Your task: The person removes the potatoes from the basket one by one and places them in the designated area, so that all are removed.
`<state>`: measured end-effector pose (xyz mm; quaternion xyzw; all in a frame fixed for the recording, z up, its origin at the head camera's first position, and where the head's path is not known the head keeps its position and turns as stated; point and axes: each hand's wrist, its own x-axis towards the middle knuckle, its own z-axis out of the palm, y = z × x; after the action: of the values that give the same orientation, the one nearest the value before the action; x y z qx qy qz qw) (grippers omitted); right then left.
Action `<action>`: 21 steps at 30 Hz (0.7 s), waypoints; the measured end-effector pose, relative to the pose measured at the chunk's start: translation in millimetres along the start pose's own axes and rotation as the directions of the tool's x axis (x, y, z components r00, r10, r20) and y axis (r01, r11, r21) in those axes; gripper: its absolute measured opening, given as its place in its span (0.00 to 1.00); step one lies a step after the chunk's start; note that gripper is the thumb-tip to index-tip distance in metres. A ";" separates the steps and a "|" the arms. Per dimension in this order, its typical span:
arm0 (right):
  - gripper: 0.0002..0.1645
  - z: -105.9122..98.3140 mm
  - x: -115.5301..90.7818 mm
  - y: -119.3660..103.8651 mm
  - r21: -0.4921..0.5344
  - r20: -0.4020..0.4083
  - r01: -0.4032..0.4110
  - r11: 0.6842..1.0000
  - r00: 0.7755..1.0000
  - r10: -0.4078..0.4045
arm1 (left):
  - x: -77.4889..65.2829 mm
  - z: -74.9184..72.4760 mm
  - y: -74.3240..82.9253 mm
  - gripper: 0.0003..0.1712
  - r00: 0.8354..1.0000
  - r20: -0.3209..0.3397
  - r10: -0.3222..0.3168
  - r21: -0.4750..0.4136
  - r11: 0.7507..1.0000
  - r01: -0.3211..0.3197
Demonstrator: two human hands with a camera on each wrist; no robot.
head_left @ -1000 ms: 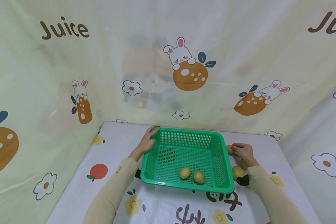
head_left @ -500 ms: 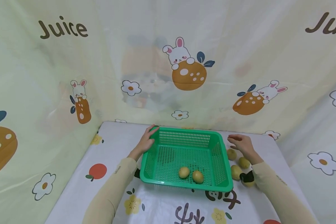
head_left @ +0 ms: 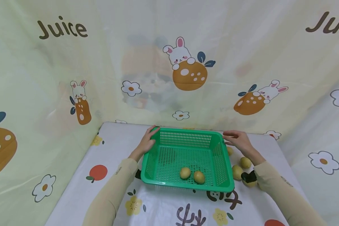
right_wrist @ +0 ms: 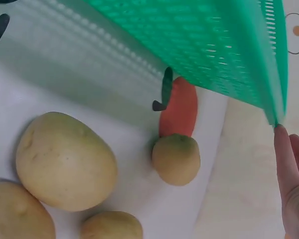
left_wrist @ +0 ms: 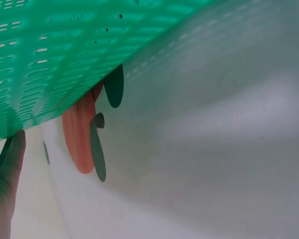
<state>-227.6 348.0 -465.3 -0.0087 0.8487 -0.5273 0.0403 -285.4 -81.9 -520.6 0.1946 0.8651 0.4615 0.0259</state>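
A green plastic basket (head_left: 186,186) with slotted walls stands on the table, two potatoes (head_left: 185,173) lying inside near its front. My left hand (head_left: 145,144) holds its back left corner, thumb and fingers spread at the rim. In the left wrist view one finger (left_wrist: 17,154) meets the basket's lower edge; the other fingertips are hidden. At the back right corner my right hand (head_left: 238,140) touches the rim with its fingers extended, holding no potato. The right wrist view shows a straight finger (right_wrist: 283,149) against the rim.
Several loose potatoes (right_wrist: 65,162) lie on the table right of the basket, below my right forearm. One potato (head_left: 229,151) sits close to the basket's right wall. A printed cloth (head_left: 121,175) covers the table, and patterned curtains (head_left: 147,56) hang close behind and at the sides.
My right hand has let go of a potato beside the basket and moved back and left to the back right rim. The left hand and basket stay put.
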 end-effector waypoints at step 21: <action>0.28 30.0 3.8 -15.2 0.066 0.329 0.007 0.998 0.944 -0.028 | 0.8 0.4 -1.6 0.42 1.000 -0.003 -0.005 0.004 1.000 0.005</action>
<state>-229.5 314.2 -465.2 -0.1030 0.8125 -0.5457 0.1774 -286.5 -82.1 -522.0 0.1917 0.8666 0.4600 0.0256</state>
